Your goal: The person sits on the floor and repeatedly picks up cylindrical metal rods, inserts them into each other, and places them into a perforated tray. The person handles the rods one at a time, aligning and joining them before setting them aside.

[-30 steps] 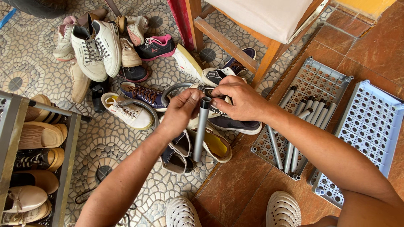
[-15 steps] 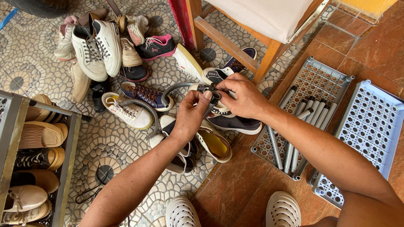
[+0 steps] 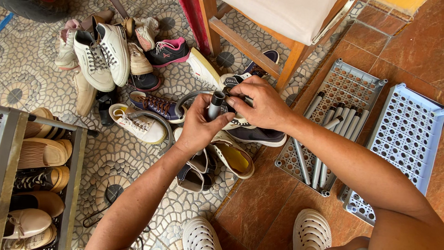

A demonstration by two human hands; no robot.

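Observation:
My left hand grips a short grey tube, held end-on so its open top faces me. My right hand is closed over the tube's upper end from the right, fingers pinching something small and dark at the rim that I cannot make out. Both hands hover above a heap of shoes, over a dark sneaker and a yellow-lined shoe. To the right, a grey perforated shelf panel carries several more grey tubes.
A pale blue perforated panel lies at the far right on brown tiles. A wooden chair stands ahead. White and pink shoes litter the mosaic floor. A shoe rack stands at left. My white clogs are below.
The tube has tipped from hanging lengthwise below my hands to pointing end-on at me. My left hand has slid up along it and both hands have drawn closer together.

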